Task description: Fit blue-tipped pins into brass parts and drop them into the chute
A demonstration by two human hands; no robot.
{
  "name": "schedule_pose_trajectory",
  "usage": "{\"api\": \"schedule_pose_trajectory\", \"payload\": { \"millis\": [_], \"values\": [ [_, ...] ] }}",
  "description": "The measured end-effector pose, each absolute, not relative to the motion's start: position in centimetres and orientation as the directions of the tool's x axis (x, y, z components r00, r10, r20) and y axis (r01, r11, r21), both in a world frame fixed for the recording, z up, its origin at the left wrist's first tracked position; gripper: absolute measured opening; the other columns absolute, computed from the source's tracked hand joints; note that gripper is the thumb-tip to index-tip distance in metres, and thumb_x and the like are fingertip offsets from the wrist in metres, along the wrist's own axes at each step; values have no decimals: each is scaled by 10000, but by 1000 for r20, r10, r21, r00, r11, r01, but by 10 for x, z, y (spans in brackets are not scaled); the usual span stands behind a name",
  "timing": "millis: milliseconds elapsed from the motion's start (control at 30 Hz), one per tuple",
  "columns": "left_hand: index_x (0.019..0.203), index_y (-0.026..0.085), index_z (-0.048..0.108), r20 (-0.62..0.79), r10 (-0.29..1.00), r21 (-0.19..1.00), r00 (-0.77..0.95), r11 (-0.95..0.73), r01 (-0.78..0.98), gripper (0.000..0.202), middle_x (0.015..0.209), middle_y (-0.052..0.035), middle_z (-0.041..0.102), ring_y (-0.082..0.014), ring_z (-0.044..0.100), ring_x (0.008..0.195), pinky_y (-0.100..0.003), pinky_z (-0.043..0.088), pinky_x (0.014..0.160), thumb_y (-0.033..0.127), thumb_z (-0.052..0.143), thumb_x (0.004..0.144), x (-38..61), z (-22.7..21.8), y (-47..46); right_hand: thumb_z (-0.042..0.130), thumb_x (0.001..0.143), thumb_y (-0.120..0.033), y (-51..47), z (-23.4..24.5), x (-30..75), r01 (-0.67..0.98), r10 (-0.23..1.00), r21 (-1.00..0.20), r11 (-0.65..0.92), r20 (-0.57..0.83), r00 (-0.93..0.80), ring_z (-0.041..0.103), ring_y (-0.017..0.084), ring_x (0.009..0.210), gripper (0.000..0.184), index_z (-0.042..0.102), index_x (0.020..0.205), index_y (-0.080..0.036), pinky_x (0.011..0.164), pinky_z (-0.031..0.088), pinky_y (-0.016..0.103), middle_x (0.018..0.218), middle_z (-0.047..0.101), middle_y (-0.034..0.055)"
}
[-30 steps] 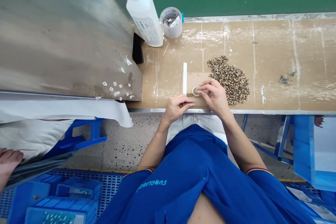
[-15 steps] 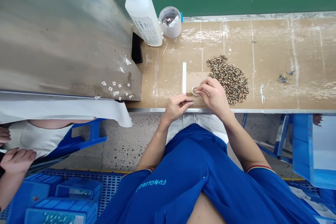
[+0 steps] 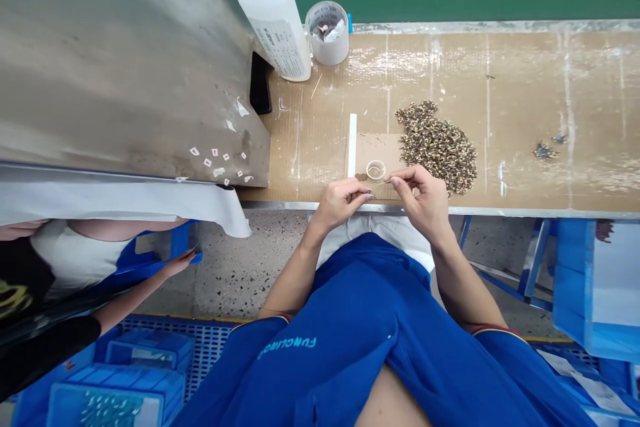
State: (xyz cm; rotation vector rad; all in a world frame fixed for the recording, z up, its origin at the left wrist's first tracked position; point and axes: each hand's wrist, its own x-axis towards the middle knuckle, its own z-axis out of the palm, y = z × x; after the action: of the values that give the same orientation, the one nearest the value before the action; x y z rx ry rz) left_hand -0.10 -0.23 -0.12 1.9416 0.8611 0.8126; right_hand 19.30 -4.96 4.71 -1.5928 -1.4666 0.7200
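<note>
My left hand [image 3: 340, 202] rests at the bench's front edge with its fingers pinched together on something too small to make out. My right hand [image 3: 423, 197] is beside it, fingers closed on a thin stick whose tip points left toward my left hand. Just beyond both hands a small clear ring-shaped dish [image 3: 375, 169] sits on a brown card [image 3: 375, 147]. A heap of small brown and white parts [image 3: 439, 145] lies to the right of the card. A white strip [image 3: 352, 136] lies at the card's left edge.
A white squeeze bottle with a blue cap [image 3: 273, 10] and a small cup of scraps [image 3: 327, 32] stand at the back. A metal panel [image 3: 120, 67] fills the left. Another person's arm [image 3: 135, 293] reaches over blue crates [image 3: 115, 380]. Blue bins [image 3: 595, 287] sit at right.
My right hand has pulled back from the clear dish toward the bench edge and now sits beside my left hand. The person at left has leaned in and stretched an arm out.
</note>
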Motion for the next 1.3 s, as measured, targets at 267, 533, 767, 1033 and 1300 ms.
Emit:
{"api": "schedule_pose_trajectory", "payload": {
  "millis": [267, 533, 767, 1033, 1300],
  "values": [
    [833, 142, 720, 236, 794, 861, 561, -438, 259, 227, 675, -10, 625, -105, 536, 589, -225, 416, 579, 300, 634, 971, 0, -3, -3, 610, 951, -345, -50, 44, 188, 524, 986, -850, 44, 120, 113, 645, 161, 650, 194, 697, 842, -210, 612, 481, 286, 798, 757, 41],
    [825, 140, 711, 258, 792, 857, 554, -452, 248, 222, 671, -7, 620, -103, 532, 585, -225, 411, 574, 293, 639, 968, 0, -4, -4, 613, 953, -346, -50, 45, 186, 534, 988, -844, 49, 119, 97, 606, 144, 599, 191, 689, 835, -215, 590, 469, 277, 788, 756, 29],
    [824, 142, 703, 259, 789, 856, 557, -455, 246, 249, 666, -5, 609, -105, 531, 587, -226, 410, 575, 315, 619, 981, 1, -2, -4, 612, 956, -328, -51, 43, 185, 529, 988, -845, 73, 133, 76, 579, 135, 574, 181, 682, 833, -215, 579, 450, 269, 772, 747, 23],
    [832, 142, 704, 243, 789, 855, 565, -449, 260, 282, 665, -5, 603, -107, 530, 592, -227, 406, 580, 352, 606, 991, 0, -2, -4, 602, 955, -317, -49, 42, 185, 557, 989, -826, 88, 141, 53, 554, 133, 573, 175, 681, 836, -215, 578, 438, 267, 759, 725, 19],
    [844, 151, 707, 239, 787, 854, 569, -449, 263, 288, 678, -11, 616, -120, 548, 614, -239, 420, 600, 370, 597, 996, -1, -3, -4, 573, 961, -346, -49, 42, 184, 581, 989, -808, 97, 146, 38, 560, 148, 594, 192, 666, 845, -224, 599, 455, 281, 750, 707, 19]
  ]
}}
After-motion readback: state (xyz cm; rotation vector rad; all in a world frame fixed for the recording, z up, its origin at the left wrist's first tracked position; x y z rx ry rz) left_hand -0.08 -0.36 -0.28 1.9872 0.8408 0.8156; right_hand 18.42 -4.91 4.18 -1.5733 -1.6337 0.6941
